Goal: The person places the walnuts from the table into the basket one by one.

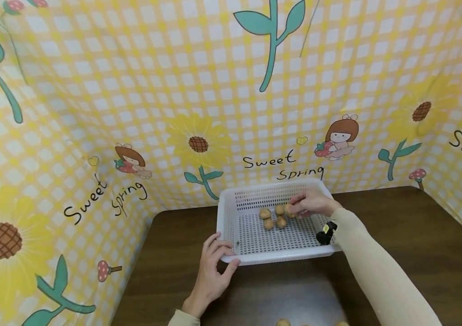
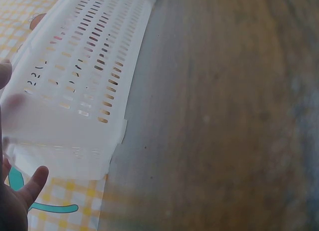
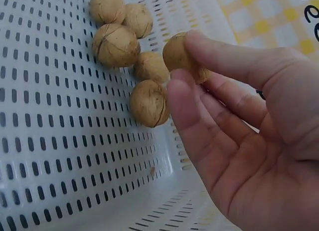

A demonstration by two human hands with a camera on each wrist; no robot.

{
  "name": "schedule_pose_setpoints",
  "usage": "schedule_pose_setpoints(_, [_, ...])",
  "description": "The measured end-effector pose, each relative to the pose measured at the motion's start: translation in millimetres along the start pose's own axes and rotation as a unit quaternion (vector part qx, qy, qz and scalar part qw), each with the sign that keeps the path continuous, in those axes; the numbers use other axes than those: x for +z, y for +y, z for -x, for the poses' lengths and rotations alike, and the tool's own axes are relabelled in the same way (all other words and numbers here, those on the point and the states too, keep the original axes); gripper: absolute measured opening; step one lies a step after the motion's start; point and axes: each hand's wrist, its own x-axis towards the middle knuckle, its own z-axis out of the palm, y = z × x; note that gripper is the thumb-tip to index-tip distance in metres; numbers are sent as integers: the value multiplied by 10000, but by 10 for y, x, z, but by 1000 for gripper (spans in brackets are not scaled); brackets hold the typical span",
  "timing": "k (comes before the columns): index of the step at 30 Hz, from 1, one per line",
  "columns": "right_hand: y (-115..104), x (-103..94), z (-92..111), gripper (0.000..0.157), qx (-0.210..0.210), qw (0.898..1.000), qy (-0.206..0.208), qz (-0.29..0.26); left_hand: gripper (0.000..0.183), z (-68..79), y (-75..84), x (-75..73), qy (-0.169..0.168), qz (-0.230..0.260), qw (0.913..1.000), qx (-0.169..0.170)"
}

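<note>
A white perforated plastic basket [image 1: 271, 258] stands on the brown table against the patterned cloth. Several walnuts [image 3: 115, 45] lie together on its floor, towards the far side in the head view. Over them, inside the basket, my right hand [image 1: 314, 203] pinches one walnut [image 3: 179, 56] between thumb and fingertips. My left hand [image 1: 212, 267] grips the basket's near left corner, thumb on the front rim and fingers over the left rim. Part of that hand shows beside the basket's wall [image 2: 65, 111] in the left wrist view.
More walnuts [image 1: 283, 322] show at the bottom edge of the head view, partly cut off. The dark wooden table [image 1: 430, 244] extends on both sides of the basket. Yellow checked cloth [image 1: 133, 68] hangs behind and at the sides. A black device [image 1: 326, 233] sits on my right wrist.
</note>
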Motion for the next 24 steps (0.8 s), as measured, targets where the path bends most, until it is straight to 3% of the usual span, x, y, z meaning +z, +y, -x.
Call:
schedule_pose_setpoints(9, [-40,67,-6,41,151,9979,-228,595,14,8,4,-29,-17,-34,10000,-58])
schedule_pose_setpoints(24, [13,125,-18,50,393,9883,-95,1467,14,-10,-2,-9,-50,-27,10000,-13])
